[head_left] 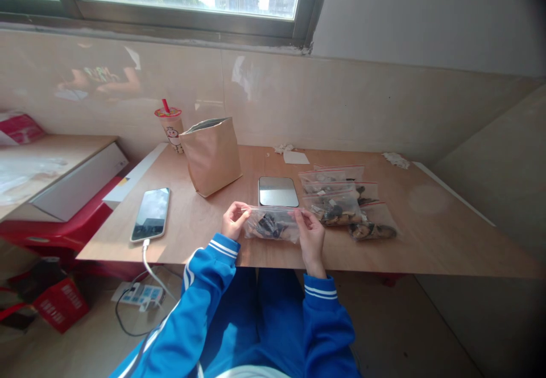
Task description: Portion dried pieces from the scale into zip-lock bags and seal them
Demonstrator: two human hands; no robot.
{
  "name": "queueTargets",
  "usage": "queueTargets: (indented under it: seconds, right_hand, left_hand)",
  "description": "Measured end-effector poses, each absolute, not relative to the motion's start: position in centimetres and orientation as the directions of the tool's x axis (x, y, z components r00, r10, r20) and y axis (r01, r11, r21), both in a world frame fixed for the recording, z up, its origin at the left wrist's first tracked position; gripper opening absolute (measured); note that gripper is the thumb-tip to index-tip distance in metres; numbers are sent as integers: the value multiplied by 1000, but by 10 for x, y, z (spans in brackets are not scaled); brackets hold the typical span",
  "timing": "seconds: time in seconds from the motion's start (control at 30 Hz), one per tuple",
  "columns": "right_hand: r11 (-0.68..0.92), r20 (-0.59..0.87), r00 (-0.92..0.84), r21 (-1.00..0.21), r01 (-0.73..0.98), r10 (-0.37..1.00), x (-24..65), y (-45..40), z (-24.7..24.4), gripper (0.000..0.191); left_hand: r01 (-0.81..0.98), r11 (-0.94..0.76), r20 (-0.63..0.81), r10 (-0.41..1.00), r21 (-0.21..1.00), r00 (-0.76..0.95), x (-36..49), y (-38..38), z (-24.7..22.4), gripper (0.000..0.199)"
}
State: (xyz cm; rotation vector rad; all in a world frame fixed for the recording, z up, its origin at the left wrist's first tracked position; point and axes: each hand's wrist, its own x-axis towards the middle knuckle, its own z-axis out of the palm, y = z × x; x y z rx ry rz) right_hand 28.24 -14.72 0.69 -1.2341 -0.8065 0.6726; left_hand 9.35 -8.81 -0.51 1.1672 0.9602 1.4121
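A clear zip bag (273, 227) with dark and tan pieces inside is stretched between my two hands at the table's front edge. My left hand (234, 220) pinches its upper left corner, and my right hand (311, 237) pinches the upper right corner. Just beyond the bag lies a flat, silver-topped kitchen scale (278, 191). To the right of my right hand, several similar filled zip bags (335, 207) lie overlapping. What exactly the pieces in the bags are, I cannot make out.
An open brown paper bag (213, 156) stands at the back left, beside a drink cup (171, 128) with a red straw. A phone (151, 214) on a white cable lies left. Paper scraps (296, 157) lie near the wall. A power strip (143, 295) is on the floor.
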Motion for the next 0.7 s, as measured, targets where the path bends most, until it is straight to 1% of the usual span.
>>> queueTargets:
  seconds: [0.13,0.23,0.37,0.43,0.5,0.57,0.7]
  right_hand:
    - [212,172,582,-977,-1,795,285,-147,4,35]
    - [220,183,561,-976,3,808,287,-147,3,34]
    - [214,134,501,-971,-105,855,286,-147,3,36]
    - [204,103,467,-964,-171,878,286,-147,3,41]
    - [187,86,429,-962,-199,899,286,-147,2,43]
    - [173,88,414,-970,-172,906,285,-147,0,39]
    - [183,134,449,-981,-67,883,283,-147,-1,30]
  left_hand:
    - [-169,-196,200,980,966,7,92,-90,-3,29]
    - [-137,-234,238,971,963,15,90,-91,-3,28]
    - [-203,-201,224,970,958,97,90,-92,-4,30]
    - [-213,-178,202,974,961,101,91,-92,-4,32]
    - [-200,-161,181,980,967,83,92,-92,-4,33]
    - [-187,-147,164,984,971,76,93,-91,-3,33]
    - [-162,-158,171,983,974,69,94,-92,-3,32]
